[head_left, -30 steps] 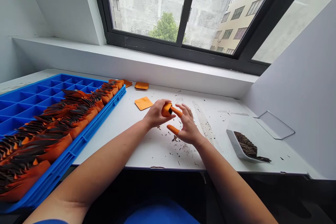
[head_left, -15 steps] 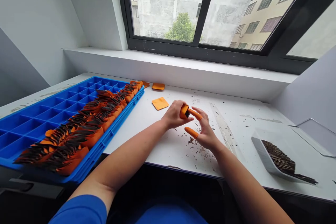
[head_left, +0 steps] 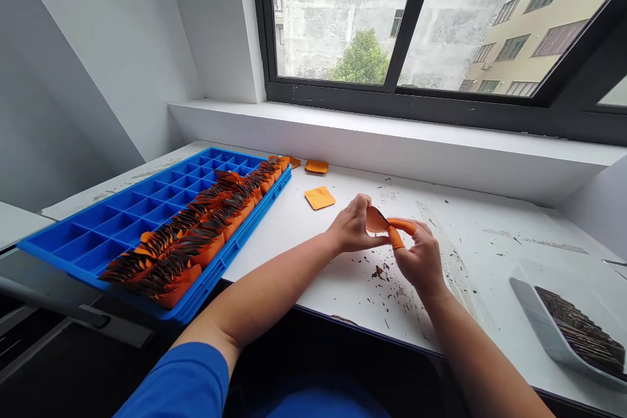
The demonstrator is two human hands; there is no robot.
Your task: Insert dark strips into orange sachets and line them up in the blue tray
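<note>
Right of the blue tray [head_left: 85,245], my left hand [head_left: 350,227] is holding an orange pouch [head_left: 375,221] while my right hand [head_left: 421,258] is pinching its edge between orange-capped fingertips [head_left: 396,239].

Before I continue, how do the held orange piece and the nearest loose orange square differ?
The held piece curves and shows a dark edge; the loose square lies flat, all orange. The held piece is between left hand and right hand; the loose square is on the table. Both are orange.
</note>
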